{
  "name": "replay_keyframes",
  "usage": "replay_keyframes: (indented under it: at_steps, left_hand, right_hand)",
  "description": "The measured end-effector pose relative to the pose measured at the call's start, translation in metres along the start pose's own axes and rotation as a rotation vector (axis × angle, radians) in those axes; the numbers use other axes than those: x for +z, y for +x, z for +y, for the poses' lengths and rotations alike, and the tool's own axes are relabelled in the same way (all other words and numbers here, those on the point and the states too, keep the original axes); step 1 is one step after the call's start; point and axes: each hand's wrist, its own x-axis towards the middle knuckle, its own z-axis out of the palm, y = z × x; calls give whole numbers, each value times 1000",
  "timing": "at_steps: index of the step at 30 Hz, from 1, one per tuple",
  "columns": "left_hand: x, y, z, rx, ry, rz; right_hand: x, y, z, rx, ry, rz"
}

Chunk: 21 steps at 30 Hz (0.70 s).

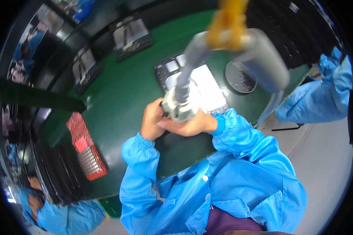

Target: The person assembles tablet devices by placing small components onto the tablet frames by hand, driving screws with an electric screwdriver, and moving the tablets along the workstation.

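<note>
My left hand is closed just above the green bench, its fingertips partly behind the pale round head of a jointed grey arm. Bent inward from the other side, my right hand is closed too, with its fingers meeting the left ones. Something small and dark shows between the hands, but the round head hides most of it. Beyond them on the bench lies a flat black-framed device with white panels, partly covered by the grey arm.
The blurred grey arm with a yellow joint hangs over the bench. A round mesh-topped dish stands to the right. Left are a red bubble-wrap strip with metal parts and black panels. Blue-sleeved people flank the bench.
</note>
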Motion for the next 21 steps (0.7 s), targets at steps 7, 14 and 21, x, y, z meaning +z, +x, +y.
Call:
replay_keyframes:
  at_steps: [7,14,21]
  left_hand:
    - [8,-9,6,-317,51,28]
    - [61,-28,32,450,602,-238]
    - [70,-28,25,447,648,-209]
  right_hand:
    - [-61,-2,-47,102,68,266]
    - [-174,-9,-34,-40,-146,607]
    - [-178,-11,-27,33,-204,579]
